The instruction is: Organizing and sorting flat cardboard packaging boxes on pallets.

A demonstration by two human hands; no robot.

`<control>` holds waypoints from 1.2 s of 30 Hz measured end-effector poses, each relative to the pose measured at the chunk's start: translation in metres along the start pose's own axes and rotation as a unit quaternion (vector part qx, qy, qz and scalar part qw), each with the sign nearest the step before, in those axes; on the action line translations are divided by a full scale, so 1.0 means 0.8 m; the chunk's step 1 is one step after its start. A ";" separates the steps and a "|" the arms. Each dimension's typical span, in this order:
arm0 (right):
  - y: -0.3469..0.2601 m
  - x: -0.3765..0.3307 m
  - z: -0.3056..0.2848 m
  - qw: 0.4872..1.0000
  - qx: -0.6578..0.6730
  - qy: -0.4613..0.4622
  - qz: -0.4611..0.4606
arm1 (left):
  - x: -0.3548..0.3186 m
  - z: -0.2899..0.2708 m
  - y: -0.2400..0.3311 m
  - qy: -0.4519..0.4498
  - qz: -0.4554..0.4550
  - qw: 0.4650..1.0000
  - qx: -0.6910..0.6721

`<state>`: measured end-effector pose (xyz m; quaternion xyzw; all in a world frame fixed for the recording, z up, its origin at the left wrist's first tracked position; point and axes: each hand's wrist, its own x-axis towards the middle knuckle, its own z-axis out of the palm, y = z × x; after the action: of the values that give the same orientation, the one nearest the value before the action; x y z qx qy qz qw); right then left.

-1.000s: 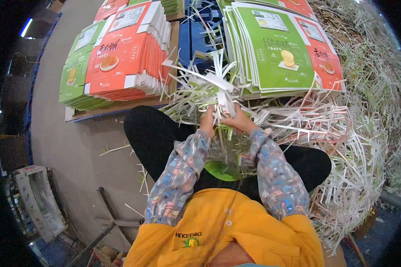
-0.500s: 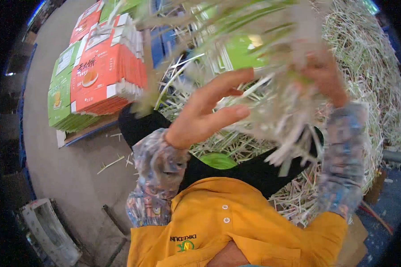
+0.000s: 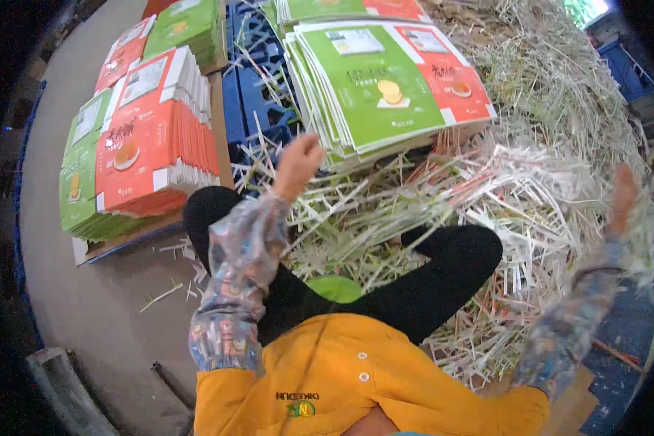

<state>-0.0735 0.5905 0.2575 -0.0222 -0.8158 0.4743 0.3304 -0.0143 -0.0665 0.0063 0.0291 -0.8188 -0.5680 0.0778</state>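
My left hand [image 3: 298, 166] is raised beside the left edge of a stack of flat green and red printed cardboard sheets [image 3: 374, 80]. Its fingers are curled in, and no strip shows in them. Far to the right, my right hand [image 3: 623, 198] is slightly blurred, its fingers stretched out and nothing visible in them. Below and beyond it spreads a big heap of shredded paper strips [image 3: 516, 196], white, green and some red. The strips lie right up to the front of the sheet stack and around my folded legs.
More stacks of red and green printed sheets [image 3: 134, 142] stand on a pallet at the left. Blue plastic pallets [image 3: 251, 94] show between the stacks. Stray strips [image 3: 161, 296] lie on the grey floor. A grey metal-like piece [image 3: 69, 392] is at the lower left.
The bundle of paper strips held up in front of me has left my hands, uncovering the sheet stack. My right hand has swung out to the right; my left has drawn left and curled.
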 end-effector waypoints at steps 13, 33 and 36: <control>0.046 -0.376 0.526 0.782 0.274 -0.291 0.478 | -0.018 0.077 -0.076 -0.026 -0.098 0.989 -0.108; 0.069 -0.378 0.591 0.733 0.396 -0.222 0.506 | -0.008 0.077 -0.056 -0.015 -0.130 0.976 -0.174; 0.044 -0.369 0.588 0.735 0.388 -0.202 0.518 | -0.004 0.074 -0.058 -0.008 -0.133 0.975 -0.177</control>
<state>-0.1159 0.1493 -0.0793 -0.2149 -0.4711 0.8406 -0.1594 -0.0226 -0.0280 -0.0577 0.1189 -0.6949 -0.7093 -0.0010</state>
